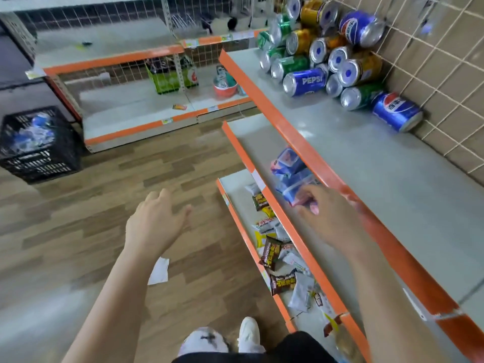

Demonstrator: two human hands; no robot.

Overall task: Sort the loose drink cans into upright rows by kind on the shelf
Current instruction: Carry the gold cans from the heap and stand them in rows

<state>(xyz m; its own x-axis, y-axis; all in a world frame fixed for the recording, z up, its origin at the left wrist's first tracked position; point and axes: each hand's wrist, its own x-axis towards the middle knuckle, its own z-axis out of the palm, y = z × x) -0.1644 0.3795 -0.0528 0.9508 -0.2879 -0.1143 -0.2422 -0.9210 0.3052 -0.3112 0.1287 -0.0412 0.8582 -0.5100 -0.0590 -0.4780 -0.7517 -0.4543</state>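
We take the top shelf [379, 166] as reference. The drink cans [327, 56] lie heaped at its far end against the tiled wall, on their sides, with blue, green and yellow mixed. A black crate [39, 142] stands on the floor well left of the shelf. The left hand [154, 221] hovers over the floor left of it, fingers spread, empty. The right hand [332, 213] hangs just before its orange edge, fingers loosely bent, gripping nothing, near blue packets [290, 166] one tier below.
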